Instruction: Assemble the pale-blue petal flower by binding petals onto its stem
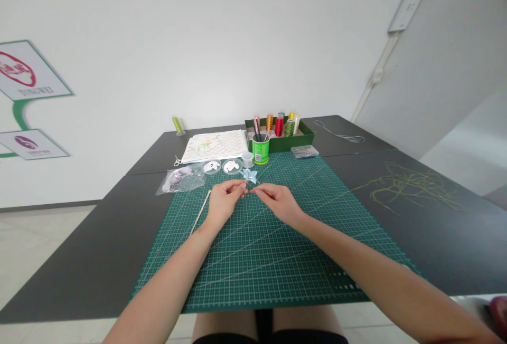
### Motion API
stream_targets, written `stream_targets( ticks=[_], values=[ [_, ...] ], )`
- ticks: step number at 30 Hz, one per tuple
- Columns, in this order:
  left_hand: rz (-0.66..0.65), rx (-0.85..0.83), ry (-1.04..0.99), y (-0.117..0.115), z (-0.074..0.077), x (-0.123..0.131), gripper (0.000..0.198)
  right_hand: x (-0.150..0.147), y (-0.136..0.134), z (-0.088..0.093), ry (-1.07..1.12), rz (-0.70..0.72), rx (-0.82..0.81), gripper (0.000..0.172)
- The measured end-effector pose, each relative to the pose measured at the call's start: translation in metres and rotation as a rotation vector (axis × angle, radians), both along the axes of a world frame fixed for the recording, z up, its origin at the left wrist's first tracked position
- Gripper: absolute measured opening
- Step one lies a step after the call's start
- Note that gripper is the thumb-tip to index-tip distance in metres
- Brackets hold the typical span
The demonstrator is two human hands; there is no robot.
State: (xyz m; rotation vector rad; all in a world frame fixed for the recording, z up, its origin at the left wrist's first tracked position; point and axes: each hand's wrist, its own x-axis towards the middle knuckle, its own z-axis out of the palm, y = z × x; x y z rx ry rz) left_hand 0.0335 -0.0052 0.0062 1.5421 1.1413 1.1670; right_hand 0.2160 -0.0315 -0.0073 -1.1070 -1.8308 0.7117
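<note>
Pale blue flower point(250, 175) sits just beyond the pinching left hand point(225, 197)

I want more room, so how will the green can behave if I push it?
The green can might tip if pushed high, since long tools rise above its rim. Its round wall suggests it could roll once down.

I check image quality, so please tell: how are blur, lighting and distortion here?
Head view: right forearm looks stretched toward the edge; pale glow on the white wall; red object at lower right blurred; blue flower too small for fine detail.
</note>
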Motion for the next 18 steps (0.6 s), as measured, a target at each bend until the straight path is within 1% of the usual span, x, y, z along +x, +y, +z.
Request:
stream_targets(
  ticks=[3,6,8,9,12,15,18],
  values=[
    [0.020,0.010,0.057,-0.001,0.002,-0.001,0.031,0.001,-0.007,0.000,-0.186,-0.101,0.171,0.031],
    [0.043,0.034,0.124,0.000,0.003,-0.002,0.031,0.005,-0.013,0.001,-0.362,-0.182,0.483,0.029],
    [0.052,0.052,0.175,0.001,0.001,-0.003,0.029,0.010,-0.015,0.004,-0.481,-0.194,0.667,0.027],
    [0.046,0.056,0.200,0.002,-0.001,-0.004,0.029,0.012,-0.016,0.006,-0.534,-0.189,0.730,0.027],
    [-0.002,0.048,0.279,0.004,-0.003,-0.005,0.026,0.018,-0.016,0.012,-0.627,-0.189,0.865,0.024],
    [-0.057,0.084,0.417,0.001,-0.001,-0.005,0.023,0.021,-0.014,0.014,-0.648,-0.200,0.977,0.020],
    [-0.100,0.152,0.580,-0.003,0.003,-0.004,0.022,0.022,-0.012,0.013,-0.629,-0.196,1.017,0.017]
  ],
)
